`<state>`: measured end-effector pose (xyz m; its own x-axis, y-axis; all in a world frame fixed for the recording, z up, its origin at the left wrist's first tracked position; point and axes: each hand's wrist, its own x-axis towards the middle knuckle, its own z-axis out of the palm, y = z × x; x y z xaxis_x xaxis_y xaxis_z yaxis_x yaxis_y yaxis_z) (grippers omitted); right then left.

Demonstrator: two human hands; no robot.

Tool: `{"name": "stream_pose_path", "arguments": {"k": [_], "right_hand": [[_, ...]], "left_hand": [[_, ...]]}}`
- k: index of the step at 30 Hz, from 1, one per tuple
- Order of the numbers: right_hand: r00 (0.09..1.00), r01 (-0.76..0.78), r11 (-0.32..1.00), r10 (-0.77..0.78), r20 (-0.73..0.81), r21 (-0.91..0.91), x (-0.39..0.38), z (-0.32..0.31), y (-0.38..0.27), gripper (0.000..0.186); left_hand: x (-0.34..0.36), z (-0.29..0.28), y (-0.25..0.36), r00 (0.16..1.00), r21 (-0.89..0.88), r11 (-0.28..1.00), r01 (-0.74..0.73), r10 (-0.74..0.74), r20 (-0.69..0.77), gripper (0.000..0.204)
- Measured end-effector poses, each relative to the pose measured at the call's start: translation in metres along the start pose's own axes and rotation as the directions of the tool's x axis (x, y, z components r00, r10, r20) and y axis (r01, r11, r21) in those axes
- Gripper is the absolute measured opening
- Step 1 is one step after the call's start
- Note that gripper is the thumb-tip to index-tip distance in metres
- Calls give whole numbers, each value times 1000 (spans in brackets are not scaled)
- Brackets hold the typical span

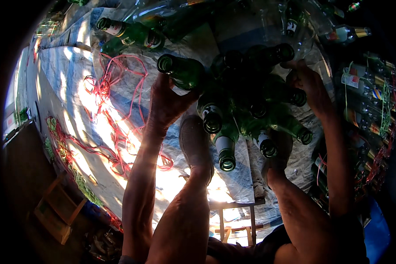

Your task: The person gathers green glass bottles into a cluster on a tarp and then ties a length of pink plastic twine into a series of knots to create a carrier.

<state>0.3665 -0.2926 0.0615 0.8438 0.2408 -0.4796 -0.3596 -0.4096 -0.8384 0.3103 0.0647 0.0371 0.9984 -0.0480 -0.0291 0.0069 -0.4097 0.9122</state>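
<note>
Several green glass bottles stand bunched together in front of me, mouths toward me; one green bottle (225,147) with a pale label leans out at the near side. My left hand (168,100) is closed round a tilted green bottle (187,74) at the cluster's left edge, thumb along its near side, other fingers partly hidden behind it. On the opposite side my right hand (311,86) is bent against the cluster, fingers curled by the neck of another green bottle (295,96). Its fingertips are dark against the glass. My shoes flank the near bottles.
Tangled pink-red plastic twine (103,90) lies left on a pale, creased sheet (70,66). More green bottles (132,34) lie at the far left. Tied bundles of bottles (369,101) line the right side. A small wooden stool (57,211) is at lower left.
</note>
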Motion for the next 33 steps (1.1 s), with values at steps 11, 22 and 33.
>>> {"name": "stream_pose_path", "arguments": {"k": [11,22,33], "right_hand": [[999,21,1000,-21,42,-7,1,1,9,73],[996,40,997,-36,76,-58,4,6,25,72],[952,275,957,-257,167,-93,0,9,33,51]], "left_hand": [[-3,0,-8,998,-144,989,-18,27,62,65],[-4,-5,-14,993,-182,983,-1,22,112,64],[-1,-10,-13,985,-125,991,48,-27,170,66]]}}
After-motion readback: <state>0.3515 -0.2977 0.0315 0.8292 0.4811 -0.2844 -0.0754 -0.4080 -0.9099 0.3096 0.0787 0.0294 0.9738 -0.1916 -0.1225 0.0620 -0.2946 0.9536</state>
